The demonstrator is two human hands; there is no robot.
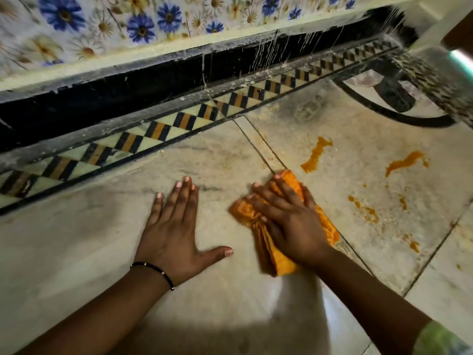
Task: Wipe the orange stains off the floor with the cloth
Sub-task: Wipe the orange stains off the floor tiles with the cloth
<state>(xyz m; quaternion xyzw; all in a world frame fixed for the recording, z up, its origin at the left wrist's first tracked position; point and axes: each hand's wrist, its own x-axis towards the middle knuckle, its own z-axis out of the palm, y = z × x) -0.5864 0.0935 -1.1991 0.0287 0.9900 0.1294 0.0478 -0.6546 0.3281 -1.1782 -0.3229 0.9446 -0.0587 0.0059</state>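
Observation:
An orange cloth [279,260] lies bunched on the pale marble floor [76,239]. My right hand [289,221] presses flat on top of it with fingers spread. My left hand [174,226] rests flat on the bare floor to the left of the cloth, fingers straight, a black beaded bracelet on its wrist. Orange stains lie to the right of the cloth: a long streak [316,155], a second streak [405,162] farther right, and smaller smears [367,210] nearer me.
A black-and-orange patterned floor border [158,131] runs diagonally ahead, with a dark skirting and a floral tiled wall [102,26] behind it. A black curved cable or hose [391,116] lies at the upper right near a speckled surface.

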